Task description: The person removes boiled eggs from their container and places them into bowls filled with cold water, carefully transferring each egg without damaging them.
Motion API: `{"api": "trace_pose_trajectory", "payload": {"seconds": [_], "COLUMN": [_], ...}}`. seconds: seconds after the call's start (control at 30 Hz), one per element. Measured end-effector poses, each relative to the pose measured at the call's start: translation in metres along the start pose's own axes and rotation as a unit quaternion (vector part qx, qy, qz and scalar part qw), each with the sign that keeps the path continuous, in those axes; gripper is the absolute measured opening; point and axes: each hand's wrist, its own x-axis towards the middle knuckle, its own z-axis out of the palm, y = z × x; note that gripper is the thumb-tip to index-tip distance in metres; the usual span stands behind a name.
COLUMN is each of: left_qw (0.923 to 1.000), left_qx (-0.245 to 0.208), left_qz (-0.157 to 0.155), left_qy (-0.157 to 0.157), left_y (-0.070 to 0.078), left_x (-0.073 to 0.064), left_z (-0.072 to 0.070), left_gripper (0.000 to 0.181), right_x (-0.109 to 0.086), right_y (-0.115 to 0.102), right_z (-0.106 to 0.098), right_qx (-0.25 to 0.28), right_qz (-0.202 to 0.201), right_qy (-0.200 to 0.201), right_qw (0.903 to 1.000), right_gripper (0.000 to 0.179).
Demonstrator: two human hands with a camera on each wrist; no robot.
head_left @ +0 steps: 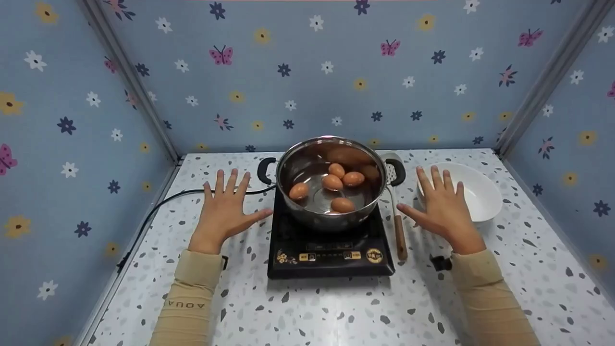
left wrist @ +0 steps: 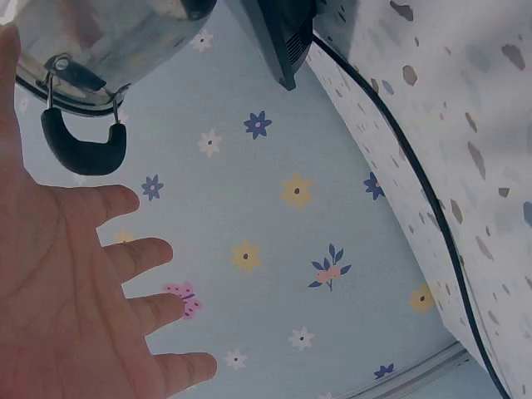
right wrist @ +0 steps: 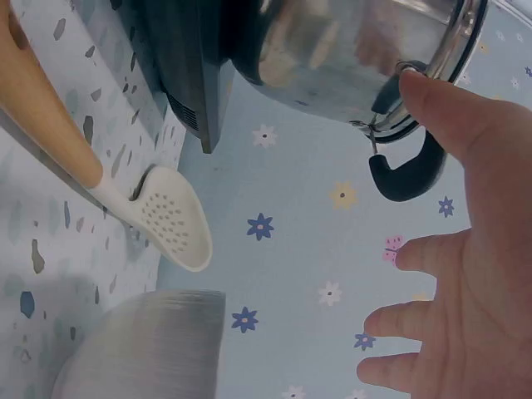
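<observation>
A steel pot (head_left: 326,222) with two black handles sits on a black induction cooker (head_left: 288,240). Several brown eggs (head_left: 342,205) lie inside it in clear water. My left hand (head_left: 223,211) is spread flat in the air left of the pot, fingers straight and holding nothing. On the other side, my right hand (head_left: 444,206) is spread the same way, its fingers overlapping a white bowl (head_left: 485,192) in the head view. Between that hand and the cooker lies a slotted spoon (right wrist: 174,220) with a white perforated head and a wooden handle (head_left: 400,238).
A black power cord (head_left: 153,211) runs from behind the cooker to the left edge of the speckled white table (head_left: 317,312). Blue flowered panels (head_left: 307,72) stand upright at the back and both sides, joined by metal corner posts (head_left: 547,81).
</observation>
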Motion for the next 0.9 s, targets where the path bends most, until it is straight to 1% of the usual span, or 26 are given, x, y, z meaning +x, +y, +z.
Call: {"api": "trace_pose_trajectory", "payload": {"seconds": [0.2,0.37,0.57,0.67,0.9], "left_qw": [0.9999,0.9992,0.9974,0.9963,0.9897], "left_qx": [-0.014,-0.039,-0.070,-0.082,-0.140], "left_qz": [0.004,0.008,0.019,0.024,0.020], "left_qy": [-0.002,-0.004,-0.004,-0.009,-0.024], "left_y": [0.000,0.001,0.005,0.007,0.009], "left_x": [0.005,0.010,0.014,0.016,0.023], "left_z": [-0.016,-0.025,-0.034,-0.039,-0.044], "left_gripper": [0.117,0.116,0.111,0.111,0.107], "right_x": [-0.002,-0.005,-0.008,-0.009,-0.010], "right_y": [-0.001,-0.001,-0.002,-0.002,-0.003], "right_z": [-0.011,-0.017,-0.022,-0.025,-0.028], "right_qx": [-0.004,-0.001,0.014,0.020,0.050], "right_qz": [-0.014,-0.032,-0.039,-0.039,-0.033], "right_qy": [0.011,0.014,-0.001,-0.011,-0.031], "right_qw": [0.9998,0.9994,0.9991,0.9990,0.9977], "right_gripper": [0.110,0.106,0.105,0.105,0.104]}}
